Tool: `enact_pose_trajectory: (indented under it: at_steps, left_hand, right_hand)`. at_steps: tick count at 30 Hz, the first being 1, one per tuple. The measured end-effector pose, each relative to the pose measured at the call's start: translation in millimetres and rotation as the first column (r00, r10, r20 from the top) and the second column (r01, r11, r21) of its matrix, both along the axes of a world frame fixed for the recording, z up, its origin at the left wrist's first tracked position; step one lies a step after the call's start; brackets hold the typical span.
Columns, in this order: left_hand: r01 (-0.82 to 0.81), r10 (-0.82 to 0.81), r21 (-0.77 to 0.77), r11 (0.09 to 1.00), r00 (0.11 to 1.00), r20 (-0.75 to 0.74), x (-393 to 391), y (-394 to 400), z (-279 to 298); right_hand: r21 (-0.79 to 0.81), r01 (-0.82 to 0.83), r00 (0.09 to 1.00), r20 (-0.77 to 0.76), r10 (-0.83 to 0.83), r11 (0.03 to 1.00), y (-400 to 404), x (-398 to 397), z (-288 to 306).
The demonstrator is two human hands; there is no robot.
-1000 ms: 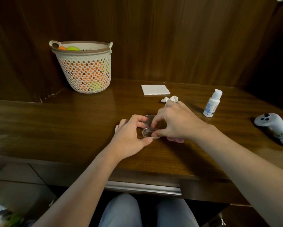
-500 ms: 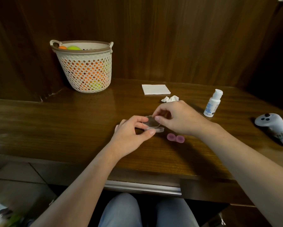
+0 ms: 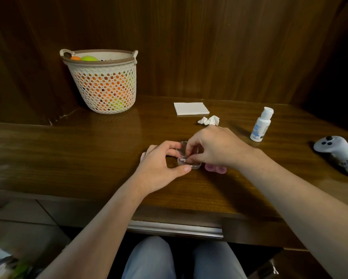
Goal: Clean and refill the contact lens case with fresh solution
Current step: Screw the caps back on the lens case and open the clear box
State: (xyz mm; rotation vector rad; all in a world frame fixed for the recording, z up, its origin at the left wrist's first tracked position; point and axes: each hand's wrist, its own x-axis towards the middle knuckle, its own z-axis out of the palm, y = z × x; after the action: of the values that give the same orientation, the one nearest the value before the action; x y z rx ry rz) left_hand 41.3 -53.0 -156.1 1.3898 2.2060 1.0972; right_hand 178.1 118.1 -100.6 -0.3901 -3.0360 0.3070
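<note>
Left hand (image 3: 159, 168) grips clear box (image 3: 189, 163); right hand (image 3: 215, 148) pinches something hidden inside

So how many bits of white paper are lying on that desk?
2. A flat folded tissue lies near the back of the desk, and a crumpled tissue lies just in front of it, beyond the right hand.

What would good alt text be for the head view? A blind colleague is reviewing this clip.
Two bare hands work at a small clear hinged box on a wooden desk: the left hand steadies it, the right hand pinches something white inside. A pink contact lens case lies beside it, a solution bottle, tissues and a basket behind.
</note>
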Motion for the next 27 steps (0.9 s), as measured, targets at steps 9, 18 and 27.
enact_pose_trajectory:
  at_steps: [9, 18, 27]
  left_hand:
    - [0.010, -0.009, 0.011, 1.000, 0.994, -0.106, 0.6, 1.9, -4.8]
    - [0.007, -0.007, -0.002, 1.000, 0.993, -0.117, 0.2, 4.4, -4.7]
    - [-0.005, 0.006, 0.004, 1.000, 0.994, -0.105, 0.5, 6.2, -4.2]
  right_hand:
    - [0.145, -0.001, 1.000, -0.005, 0.002, 0.989, 3.3, 1.3, -1.1]
    - [0.140, 0.073, 0.978, -0.204, -0.043, 0.987, 8.4, 14.8, 2.8]
    - [-0.268, 0.146, 0.989, 0.047, -0.138, 0.952, 22.0, 67.9, -11.3]
